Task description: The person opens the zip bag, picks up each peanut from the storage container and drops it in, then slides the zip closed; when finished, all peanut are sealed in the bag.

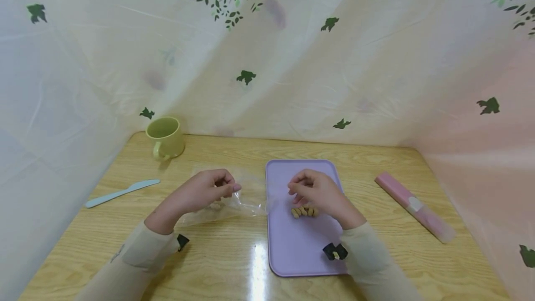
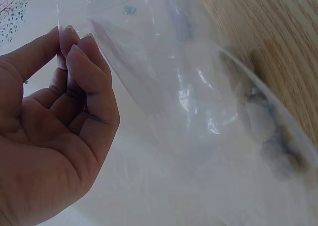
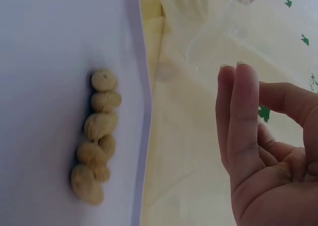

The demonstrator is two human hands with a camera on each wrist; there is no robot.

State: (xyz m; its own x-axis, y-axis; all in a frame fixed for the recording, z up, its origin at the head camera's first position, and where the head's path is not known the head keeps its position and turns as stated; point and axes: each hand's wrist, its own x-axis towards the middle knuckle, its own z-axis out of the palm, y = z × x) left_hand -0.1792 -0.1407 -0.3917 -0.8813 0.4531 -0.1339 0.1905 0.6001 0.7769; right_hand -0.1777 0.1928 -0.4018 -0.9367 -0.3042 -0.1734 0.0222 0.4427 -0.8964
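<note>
My left hand [image 1: 209,190] pinches the edge of a clear plastic bag [image 1: 251,194] between thumb and fingertips. In the left wrist view, several pale lumps [image 2: 263,124], blurred through the film, lie low inside the bag. The bag spreads over the table, its right end reaching the purple tray [image 1: 301,254]. Above that tray hovers my right hand [image 1: 319,192], fingers loosely bent and close together, with nothing showing between them. Below it, several unshelled peanuts [image 1: 304,211] lie in a short row on the tray. The right wrist view shows these peanuts [image 3: 97,136] resting beside the tray's rim.
A yellow-green mug [image 1: 169,138] stands at the back left. In front of it lies a pale blue plastic knife [image 1: 123,193]. To the right of the tray is a pink roll [image 1: 414,206] with a pale band. Patterned curtains [image 1: 292,82] hang behind the table and at both sides.
</note>
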